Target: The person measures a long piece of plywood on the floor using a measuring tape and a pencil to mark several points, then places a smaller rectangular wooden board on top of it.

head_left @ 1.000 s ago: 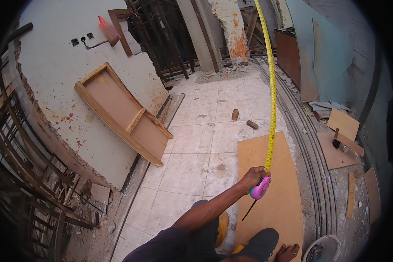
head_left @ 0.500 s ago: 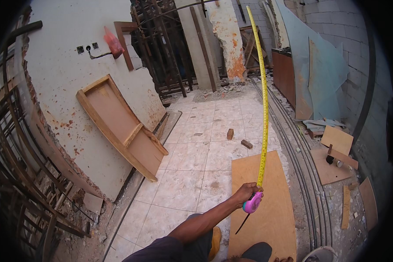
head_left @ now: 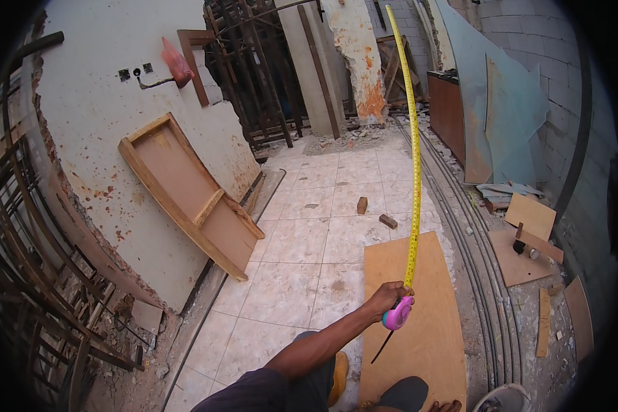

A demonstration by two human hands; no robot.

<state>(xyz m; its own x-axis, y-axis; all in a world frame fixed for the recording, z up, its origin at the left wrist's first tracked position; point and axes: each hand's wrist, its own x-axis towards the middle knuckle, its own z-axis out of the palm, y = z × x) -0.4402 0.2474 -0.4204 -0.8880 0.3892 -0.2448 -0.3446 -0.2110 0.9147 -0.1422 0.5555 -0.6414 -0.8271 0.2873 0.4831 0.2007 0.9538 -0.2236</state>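
Note:
My left hand (head_left: 389, 299) is closed around a pink and teal tape measure (head_left: 397, 315). From it a long yellow blade (head_left: 416, 158) stretches upward and away, bowing slightly over the floor, its far end in the air. A dark strap hangs from the case above a plywood sheet (head_left: 419, 275), which lies on the tiles in front of me. Only the fingertips of my right hand (head_left: 447, 406) show at the lower edge, spread on the near end of the plywood; the rest of that hand is out of the picture.
A wooden frame panel (head_left: 192, 196) leans on the broken white wall at left. Two small brown blocks (head_left: 362, 205) sit on the tiles. Long dark pipes (head_left: 470, 275) run along the right, beside wood offcuts (head_left: 520, 257), glass sheets (head_left: 505, 117) and a bucket (head_left: 505, 393).
The view has tilted slightly. My left hand with the tape measure appears a little higher in the picture, and more of my right fingertips shows. The blade stays extended.

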